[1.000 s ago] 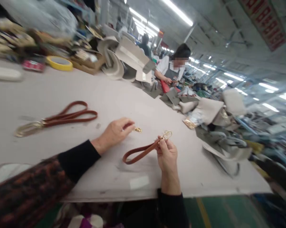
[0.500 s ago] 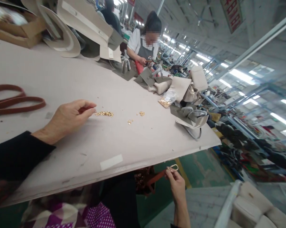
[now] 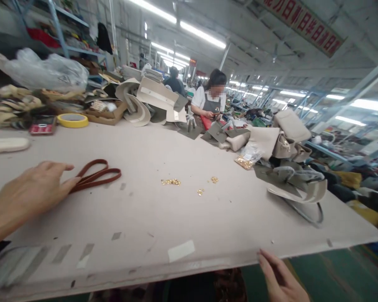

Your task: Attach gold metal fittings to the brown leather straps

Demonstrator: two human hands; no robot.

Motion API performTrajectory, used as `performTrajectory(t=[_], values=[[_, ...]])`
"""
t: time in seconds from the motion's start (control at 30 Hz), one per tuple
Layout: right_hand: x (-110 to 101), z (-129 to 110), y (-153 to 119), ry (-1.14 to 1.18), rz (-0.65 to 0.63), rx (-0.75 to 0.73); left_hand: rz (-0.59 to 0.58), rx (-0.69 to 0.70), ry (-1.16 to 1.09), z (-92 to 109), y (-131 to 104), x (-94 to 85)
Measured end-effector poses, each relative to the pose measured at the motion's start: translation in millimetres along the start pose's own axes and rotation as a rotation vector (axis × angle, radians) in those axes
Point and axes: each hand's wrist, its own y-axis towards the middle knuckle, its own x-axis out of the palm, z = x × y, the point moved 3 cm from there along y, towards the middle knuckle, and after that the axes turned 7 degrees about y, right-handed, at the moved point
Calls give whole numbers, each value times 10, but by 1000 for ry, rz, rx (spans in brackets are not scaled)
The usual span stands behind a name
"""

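Observation:
A looped brown leather strap [image 3: 96,182] lies on the table's left side. My left hand [image 3: 32,193] is right beside it, fingers stretched and thumb apart; the thumb tip meets or overlaps the strap's near end. Whether the two touch I cannot tell. At the table's front edge is my right hand [image 3: 281,277], its fingers extended and no object visible in them. Small gold metal rings lie on the tabletop between the hands, in a larger pile [image 3: 172,182] and two little groups, one nearer [image 3: 200,192] and one to the right [image 3: 214,180].
A clear bag of gold pieces [image 3: 245,161] and beige and grey bag parts [image 3: 297,188] occupy the right side. At the back left are yellow tape [image 3: 72,121], a cardboard box [image 3: 107,115] and curved panels [image 3: 138,105]. A co-worker [image 3: 209,100] is across the table.
My view has swung left and levelled. The left hand has left the gold rings and moved to the strap. My right hand no longer shows the gold clasp and brown strap it held.

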Motion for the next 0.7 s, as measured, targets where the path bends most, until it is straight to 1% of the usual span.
performTrajectory(t=[0.03,0.07,0.13,0.2,0.23,0.3,0.4,0.5,0.6,0.7], values=[[164,-258,21,27,-116,-162,-69,-15,40,-114,4,71],[345,-513,31,43,-221,-313,-147,-13,73,-176,-4,119],[738,-976,39,17,-394,-548,-269,-5,44,-171,-50,121],[1137,-1348,58,-49,-515,-688,-334,-20,-15,-69,-118,19],[1327,-1496,72,-96,-561,-734,-343,-36,-45,-13,-153,-52],[1664,-1715,105,-195,-610,-796,-336,-56,-125,69,-220,-189],[2038,-1869,145,-317,-589,-834,-328,-17,-239,89,-295,-298],[2279,-1859,179,-360,-518,-852,-325,8,-248,4,-333,-307],[2393,-1767,227,-307,-463,-874,-282,-26,-224,-78,-337,-312],[2380,-1693,289,-134,-429,-873,-212,-59,-226,-47,-318,-385]])
